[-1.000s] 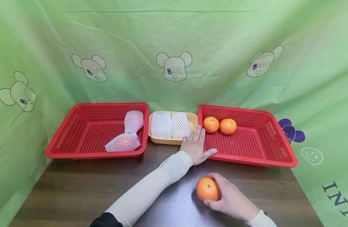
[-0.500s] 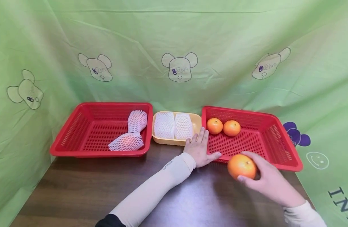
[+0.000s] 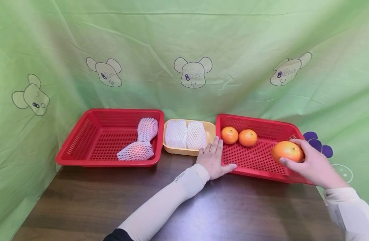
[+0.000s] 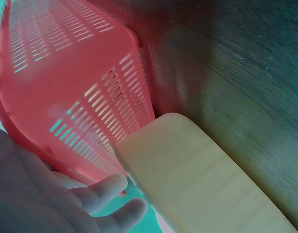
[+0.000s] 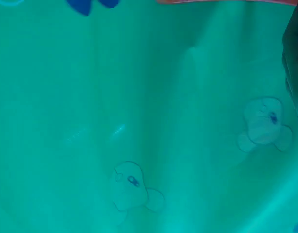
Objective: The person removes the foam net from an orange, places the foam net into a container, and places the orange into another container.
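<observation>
My right hand [image 3: 313, 165] grips an orange [image 3: 287, 152] between thumb and fingers, above the right part of the right red basket [image 3: 262, 170]. Two more oranges, one [image 3: 229, 135] in the basket's back left corner and another [image 3: 248, 138] beside it, lie inside. My left hand [image 3: 212, 160] rests with spread, straight fingers on the near left corner of that basket's rim. In the left wrist view its fingers [image 4: 105, 191] are near the basket's slotted wall and the yellow tray [image 4: 187, 165]. Little of the right hand shows in the right wrist view.
The yellow tray, between the baskets, holds two white foam net sleeves [image 3: 176, 134]. In the left red basket [image 3: 109, 163] lie two fruits in foam nets, one [image 3: 147, 129] at the back and one [image 3: 137, 151] in front. A green printed curtain [image 3: 142, 40] hangs behind the wooden table [image 3: 97, 201].
The right hand has lifted the orange from the table and carried it right and away from me, over the right basket. The left hand stays on the rim; the view has shifted slightly.
</observation>
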`<state>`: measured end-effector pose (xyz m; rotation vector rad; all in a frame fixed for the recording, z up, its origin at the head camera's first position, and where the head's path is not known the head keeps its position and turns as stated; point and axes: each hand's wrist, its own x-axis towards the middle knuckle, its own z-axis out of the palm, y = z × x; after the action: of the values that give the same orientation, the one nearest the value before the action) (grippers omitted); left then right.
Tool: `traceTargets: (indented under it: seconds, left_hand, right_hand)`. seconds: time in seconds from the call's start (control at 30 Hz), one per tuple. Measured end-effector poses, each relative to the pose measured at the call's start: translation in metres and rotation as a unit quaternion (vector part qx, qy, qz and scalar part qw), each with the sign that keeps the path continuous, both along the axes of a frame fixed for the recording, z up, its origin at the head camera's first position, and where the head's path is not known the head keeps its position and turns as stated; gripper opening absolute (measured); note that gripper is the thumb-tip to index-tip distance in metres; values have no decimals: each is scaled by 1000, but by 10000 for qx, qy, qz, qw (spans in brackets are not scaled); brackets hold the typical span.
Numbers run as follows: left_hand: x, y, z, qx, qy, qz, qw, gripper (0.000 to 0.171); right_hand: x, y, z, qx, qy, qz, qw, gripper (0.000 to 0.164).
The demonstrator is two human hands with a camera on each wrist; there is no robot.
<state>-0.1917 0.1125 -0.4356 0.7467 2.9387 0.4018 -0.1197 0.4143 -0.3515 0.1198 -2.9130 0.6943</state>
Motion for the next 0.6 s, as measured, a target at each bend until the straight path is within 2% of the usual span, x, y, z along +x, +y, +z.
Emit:
traceTargets:
  seconds: [0.13,0.3,0.47,0.6]
  left_hand:
    - [0,-1,0,5,-14,-13,10000,103]
    - [0,-1,0,-19,2,17,10000,104]
    - [0,-1,0,-35,53,30,10000,103]
    - [0,0,-2,-26,61,15,10000,103]
  right_hand:
    - [-22,11,-1,136,-215,-133,9996,76]
    - [-57,21,-6,3,-553,-256,9981,84]
    - [-90,30,-18,55,-895,-382,9952,94]
    - [-108,34,-30,107,-1001,-371,9942,93]
